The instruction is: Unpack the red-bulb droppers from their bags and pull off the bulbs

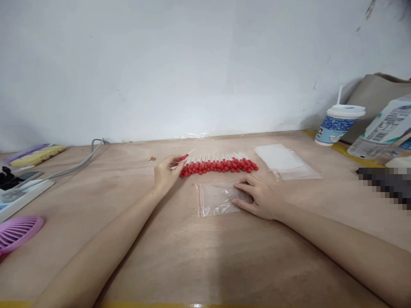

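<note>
A row of small sticks (221,164) with red rounded ends and thin white shafts lies in the middle of the table, red ends towards me. At the row's left end my left hand (167,171) pinches one red-and-white stick (184,157) between thumb and fingers, its white tip pointing up and away. Nearer to me lies a flat clear zip bag (215,203) with a red line along its left edge. My right hand (258,196) rests with fingers apart on the bag's right part, holding nothing. The bag looks flat with no sticks in it.
A stack of clear bags (282,160) lies right of the row. Further right stand a lidded paper cup (337,124) with a straw, a plastic bottle (382,128) and a grey bag (369,94). On the left are a power strip (28,196), a cable (80,164) and a pink fan (19,233).
</note>
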Demonstrator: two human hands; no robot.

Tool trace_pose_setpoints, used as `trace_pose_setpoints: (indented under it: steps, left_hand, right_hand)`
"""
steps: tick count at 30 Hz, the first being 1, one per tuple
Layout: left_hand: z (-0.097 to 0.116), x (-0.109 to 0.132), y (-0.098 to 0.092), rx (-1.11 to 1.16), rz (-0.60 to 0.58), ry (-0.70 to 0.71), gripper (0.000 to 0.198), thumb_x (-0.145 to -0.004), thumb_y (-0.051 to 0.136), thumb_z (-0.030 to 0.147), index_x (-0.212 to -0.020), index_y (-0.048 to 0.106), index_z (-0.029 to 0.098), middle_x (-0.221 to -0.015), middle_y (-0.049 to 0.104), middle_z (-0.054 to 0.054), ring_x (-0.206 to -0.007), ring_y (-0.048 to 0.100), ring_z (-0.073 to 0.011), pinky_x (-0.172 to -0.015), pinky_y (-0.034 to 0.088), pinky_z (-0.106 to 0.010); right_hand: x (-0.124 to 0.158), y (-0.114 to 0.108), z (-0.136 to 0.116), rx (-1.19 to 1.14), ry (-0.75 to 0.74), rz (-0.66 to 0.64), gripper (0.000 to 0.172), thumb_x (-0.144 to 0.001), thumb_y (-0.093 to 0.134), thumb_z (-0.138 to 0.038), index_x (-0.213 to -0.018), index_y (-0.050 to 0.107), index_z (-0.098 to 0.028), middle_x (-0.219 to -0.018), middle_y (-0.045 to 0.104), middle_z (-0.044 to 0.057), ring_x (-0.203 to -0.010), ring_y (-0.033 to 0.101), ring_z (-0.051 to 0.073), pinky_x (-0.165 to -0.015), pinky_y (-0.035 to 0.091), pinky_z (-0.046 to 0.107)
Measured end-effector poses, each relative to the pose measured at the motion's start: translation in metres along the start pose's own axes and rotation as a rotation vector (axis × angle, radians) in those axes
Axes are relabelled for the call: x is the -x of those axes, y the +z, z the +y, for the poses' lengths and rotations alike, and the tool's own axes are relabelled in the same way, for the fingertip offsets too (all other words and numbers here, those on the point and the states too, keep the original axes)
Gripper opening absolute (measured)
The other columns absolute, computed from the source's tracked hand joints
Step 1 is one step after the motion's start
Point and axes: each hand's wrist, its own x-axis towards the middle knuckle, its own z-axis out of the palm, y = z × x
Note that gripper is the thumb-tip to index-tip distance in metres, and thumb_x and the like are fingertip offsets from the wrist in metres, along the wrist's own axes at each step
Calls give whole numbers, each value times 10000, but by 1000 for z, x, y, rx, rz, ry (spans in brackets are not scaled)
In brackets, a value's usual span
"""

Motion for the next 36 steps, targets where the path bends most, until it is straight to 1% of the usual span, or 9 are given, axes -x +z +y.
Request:
trace_pose_setpoints:
  steps: [10,15,17,20,25,27,30,33,36]
  left_hand:
    - [15,2,9,-231,-99,24,299,-694,637,459,-863,666,214,-877,687,-18,-819,632,-196,-774,490,-326]
    - [35,14,0,-177,-77,237,279,-786,559,399,-948,627,182,-957,643,-54,-922,590,-193,-850,456,-339]
    - [48,28,-5,-118,-210,347,241,-835,505,340,-972,623,181,-1005,623,-61,-972,570,-179,-882,447,-332]
    - [63,52,-12,-126,-536,453,309,-883,423,309,-1137,559,197,-1215,540,-74,-1173,455,-190,-995,373,-359]
    - [63,72,-24,-359,-991,440,511,-919,285,424,-1394,175,270,-1465,158,-47,-1349,130,-214,-1095,115,-469]
    - [60,72,-28,-423,-1064,432,528,-916,252,464,-1398,121,295,-1472,86,-32,-1354,81,-213,-1093,58,-479]
    - [57,69,-31,-447,-1075,436,527,-918,222,473,-1398,88,305,-1472,35,-17,-1356,51,-206,-1095,36,-460]
    - [56,66,-29,-406,-1077,482,504,-926,223,442,-1397,102,308,-1472,52,-12,-1356,57,-200,-1097,30,-453]
    - [56,64,-25,-330,-1072,522,474,-933,245,393,-1390,144,321,-1470,111,-8,-1354,103,-190,-1099,66,-461]
  right_hand:
    - [0,0,1,8,-4,1,378,-804,502,-457,-1024,607,-169,-961,545,102,-883,519,217,-798,451,394]
    - [0,0,0,7,4,-1,421,-809,489,-466,-1091,571,-165,-1037,543,113,-928,521,225,-814,456,392]
    - [0,-1,0,10,-8,-12,443,-815,481,-463,-1142,542,-170,-1108,536,115,-989,513,237,-853,444,404]
    - [-1,-2,1,12,-39,-64,475,-838,446,-459,-1222,492,-183,-1233,498,104,-1113,469,245,-939,398,411]
    - [-2,-4,3,18,-83,-230,534,-871,358,-496,-1327,381,-219,-1364,398,77,-1250,361,236,-1043,276,435]
    - [-1,-5,4,9,-82,-272,556,-865,352,-519,-1344,348,-235,-1391,353,82,-1269,334,249,-1055,229,476]
    - [-1,-6,6,-47,-53,-261,566,-829,413,-547,-1307,409,-245,-1369,387,87,-1254,353,259,-1050,225,490]
    - [-5,-4,8,-195,50,-144,474,-807,476,-516,-1165,551,-216,-1204,541,94,-1113,488,225,-964,368,410]
    - [-12,1,12,-306,197,-28,379,-794,514,-468,-1025,605,-182,-962,625,77,-852,579,175,-735,480,318]
